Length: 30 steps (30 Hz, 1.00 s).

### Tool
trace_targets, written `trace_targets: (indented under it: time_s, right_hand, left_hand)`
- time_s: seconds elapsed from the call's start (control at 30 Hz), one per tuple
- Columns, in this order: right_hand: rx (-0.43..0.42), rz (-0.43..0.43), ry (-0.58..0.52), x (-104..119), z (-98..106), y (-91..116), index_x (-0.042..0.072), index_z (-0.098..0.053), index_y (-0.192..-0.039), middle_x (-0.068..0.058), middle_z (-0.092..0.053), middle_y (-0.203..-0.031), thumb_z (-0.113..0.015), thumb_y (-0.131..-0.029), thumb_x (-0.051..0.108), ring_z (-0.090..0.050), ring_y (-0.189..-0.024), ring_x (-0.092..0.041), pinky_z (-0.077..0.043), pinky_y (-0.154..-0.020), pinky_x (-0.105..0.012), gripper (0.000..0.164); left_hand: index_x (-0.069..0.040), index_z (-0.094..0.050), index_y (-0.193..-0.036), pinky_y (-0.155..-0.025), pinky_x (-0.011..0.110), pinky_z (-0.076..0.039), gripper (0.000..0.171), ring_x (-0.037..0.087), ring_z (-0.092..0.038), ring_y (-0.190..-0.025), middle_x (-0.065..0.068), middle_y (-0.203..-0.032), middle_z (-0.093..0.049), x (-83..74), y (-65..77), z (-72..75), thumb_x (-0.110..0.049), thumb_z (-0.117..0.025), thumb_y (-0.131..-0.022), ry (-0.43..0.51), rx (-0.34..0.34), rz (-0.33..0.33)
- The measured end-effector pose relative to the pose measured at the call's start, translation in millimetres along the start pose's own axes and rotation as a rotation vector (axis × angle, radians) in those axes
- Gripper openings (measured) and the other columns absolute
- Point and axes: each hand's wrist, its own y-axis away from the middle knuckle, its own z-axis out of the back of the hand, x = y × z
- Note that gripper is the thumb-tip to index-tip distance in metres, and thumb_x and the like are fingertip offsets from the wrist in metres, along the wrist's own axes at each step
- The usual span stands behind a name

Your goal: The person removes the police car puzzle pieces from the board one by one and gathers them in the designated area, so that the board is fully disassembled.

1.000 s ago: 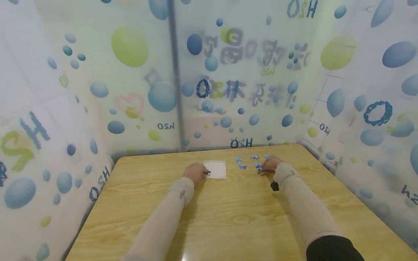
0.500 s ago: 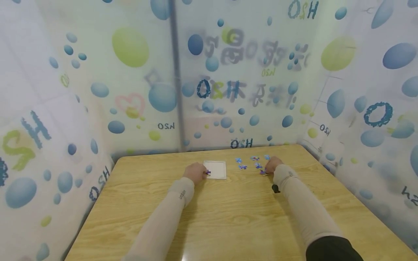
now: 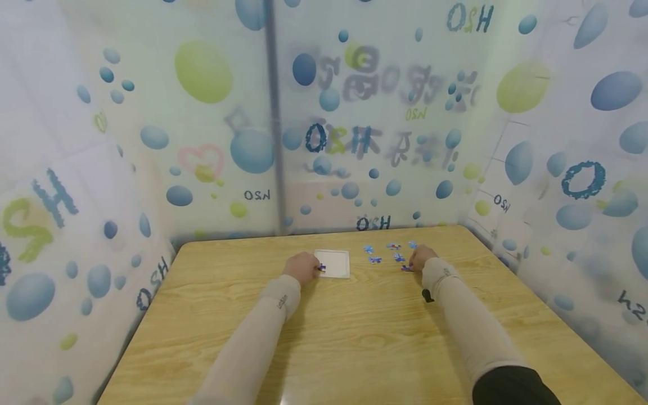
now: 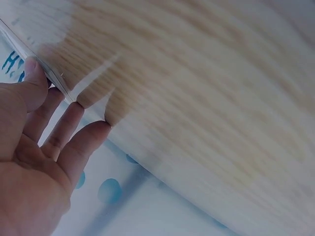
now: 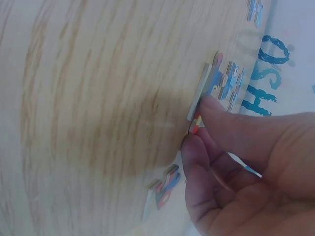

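Observation:
A square white puzzle tray point(image 3: 337, 264) lies toward the far side of the table, with one small purple jigsaw piece point(image 3: 322, 268) in its near left corner. My left hand point(image 3: 302, 267) holds the tray's left edge, thumb on top and fingertips along the side, as the left wrist view shows. To the right, my right hand point(image 3: 421, 259) pinches a jigsaw piece with red and yellow on it point(image 5: 197, 124) between thumb and index finger, right at the tabletop. Beyond the fingers in the right wrist view stands a row of blue pieces point(image 5: 229, 81), partly hidden by the thumb.
Several loose blue jigsaw pieces point(image 3: 375, 260) lie spread between the tray and my right hand. The wooden table point(image 3: 344, 332) ends at a patterned curtain point(image 3: 334, 202) at the back. A black object point(image 3: 428, 295) hangs under my right wrist.
My right hand has moved slightly toward me, drawing its piece away from the blue piece behind it, and uncovering more of the far right piece. The left hand stays on the tray.

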Motion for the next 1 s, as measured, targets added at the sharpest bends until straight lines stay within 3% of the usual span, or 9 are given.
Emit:
trace_targets:
  time_s: [0.1, 0.27, 0.43, 0.6, 0.83, 1.0]
  right_hand:
    - [0.008, -0.009, -0.034, -0.2, 0.9, -0.4, -0.005, -0.075, -0.105, -0.021, -0.071, -0.112, -0.075, -0.086, 0.0, -0.064, -0.104, -0.036, -0.056, -0.089, -0.043, 0.019]
    - [0.027, -0.003, -0.049, -0.8, 2.6, 1.4, -0.008, -0.07, -0.114, -0.026, -0.066, -0.121, -0.069, -0.093, 0.003, -0.057, -0.121, -0.046, -0.052, -0.099, -0.049, 0.023]
    - [-0.059, 0.035, -0.04, 10.6, 6.5, 0.6, -0.013, -0.065, -0.117, -0.029, -0.064, -0.123, -0.06, -0.096, 0.004, -0.059, -0.117, -0.046, -0.053, -0.096, -0.05, 0.028]
    - [-0.099, 0.074, -0.116, 41.3, 3.2, -3.2, -0.01, -0.064, -0.116, -0.027, -0.065, -0.119, -0.061, -0.097, 0.005, -0.062, -0.109, -0.041, -0.054, -0.092, -0.049, 0.025]
    - [-0.016, 0.167, -0.213, 94.7, -14.7, -2.5, -0.008, -0.064, -0.121, -0.022, -0.065, -0.119, -0.062, -0.099, 0.008, -0.063, -0.107, -0.036, -0.055, -0.09, -0.046, 0.027]
    - [0.052, 0.212, -0.283, 133.7, -33.0, -3.3, -0.005, -0.067, -0.121, -0.019, -0.067, -0.121, -0.061, -0.1, 0.008, -0.063, -0.112, -0.034, -0.055, -0.094, -0.044, 0.025]
  left_hand:
    - [-0.018, -0.079, -0.095, -0.079, 0.035, -0.059, 0.006, 0.019, -0.07, -0.088, -0.001, -0.099, -0.076, 0.6, -0.2, 1.0, -0.021, -0.078, -0.09, -0.001, -0.005, -0.004]
    - [-0.019, -0.08, -0.1, -0.082, 0.035, -0.059, 0.011, 0.019, -0.071, -0.092, -0.002, -0.102, -0.077, 0.9, -1.1, -2.4, -0.021, -0.079, -0.089, -0.009, -0.009, -0.005]
    - [-0.016, -0.079, -0.104, -0.082, 0.037, -0.059, 0.016, 0.021, -0.071, -0.093, 0.0, -0.102, -0.077, 0.1, -1.5, -2.8, -0.021, -0.08, -0.088, 0.016, -0.009, 0.0]
    - [-0.017, -0.079, -0.1, -0.077, 0.037, -0.059, 0.014, 0.021, -0.071, -0.086, 0.0, -0.095, -0.076, 0.0, -3.2, -3.2, -0.022, -0.081, -0.087, 0.025, -0.009, 0.024]
    - [-0.015, -0.072, -0.105, -0.084, 0.038, -0.058, 0.018, 0.023, -0.063, -0.106, 0.003, -0.116, -0.066, 1.6, -8.2, -11.6, -0.024, -0.077, -0.091, 0.002, 0.021, 0.039]
    - [-0.01, -0.063, -0.114, -0.086, 0.04, -0.058, 0.023, 0.024, -0.064, -0.108, 0.007, -0.114, -0.067, 5.3, -9.0, -12.6, -0.024, -0.071, -0.096, 0.006, 0.087, 0.05]
